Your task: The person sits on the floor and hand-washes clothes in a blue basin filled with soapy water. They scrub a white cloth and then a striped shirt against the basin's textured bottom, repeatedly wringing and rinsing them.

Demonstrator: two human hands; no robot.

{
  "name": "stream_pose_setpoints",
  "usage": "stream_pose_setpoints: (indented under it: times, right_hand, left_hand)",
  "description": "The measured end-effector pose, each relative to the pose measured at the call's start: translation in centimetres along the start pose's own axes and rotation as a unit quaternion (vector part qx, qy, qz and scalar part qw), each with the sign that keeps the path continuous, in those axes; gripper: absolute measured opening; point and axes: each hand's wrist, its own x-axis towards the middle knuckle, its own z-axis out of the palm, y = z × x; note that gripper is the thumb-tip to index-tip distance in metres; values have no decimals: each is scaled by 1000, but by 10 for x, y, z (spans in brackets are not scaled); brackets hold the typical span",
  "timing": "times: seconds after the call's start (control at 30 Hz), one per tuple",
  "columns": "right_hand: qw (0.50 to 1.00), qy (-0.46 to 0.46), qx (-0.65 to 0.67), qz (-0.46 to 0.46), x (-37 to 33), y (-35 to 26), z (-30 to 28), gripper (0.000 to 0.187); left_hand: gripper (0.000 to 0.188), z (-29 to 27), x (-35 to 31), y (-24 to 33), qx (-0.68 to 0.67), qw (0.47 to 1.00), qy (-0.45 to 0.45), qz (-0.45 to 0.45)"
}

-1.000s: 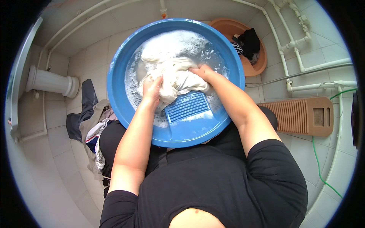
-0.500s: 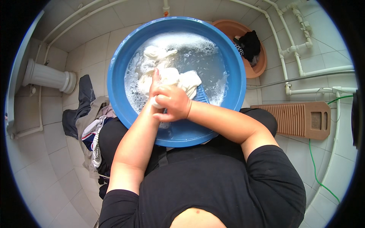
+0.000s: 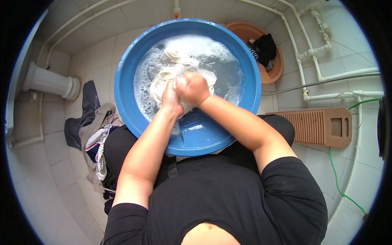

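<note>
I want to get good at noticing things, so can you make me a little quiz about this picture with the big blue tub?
1. Pick one. What is in the blue tub, right by the left hand and the right hand?
A) a red towel
B) white cloth
C) a pair of shoes

2. True or false? The brown washboard lies on the person's left side.

3. Short answer. What can you see lying in the orange basin?

Key:
1. B, white cloth.
2. False: it lies on the person's right.
3. Some black cloth and black-and-white striped cloth.
</note>
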Motion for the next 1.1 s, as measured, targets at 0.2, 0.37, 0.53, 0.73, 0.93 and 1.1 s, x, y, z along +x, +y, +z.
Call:
stream_pose_setpoints:
  times: [0.2,0.37,0.53,0.73,0.93,1.1]
  right_hand:
    - [965,-64,-62,246,43,122,-42,49]
    - [872,-343,-214,277,24,169,-48,63]
    - [964,-137,-200,106,29,108,-47,44]
    - [987,-98,122,-43,-5,-1,-27,20]
    - [975,-38,65,-207,-24,-43,-19,22]
    - [971,18,61,229,10,16,-8,21]
  left_hand:
    - [34,-7,15,-4,-77,993,-65,53]
    - [30,-12,21,-7,-44,992,-27,114]
    - [31,-10,24,-8,-37,988,-37,143]
    - [34,-22,31,2,-62,991,-106,55]
    - [39,-39,17,5,-56,972,-226,-32]
    - [34,7,-2,-7,72,996,-23,52]
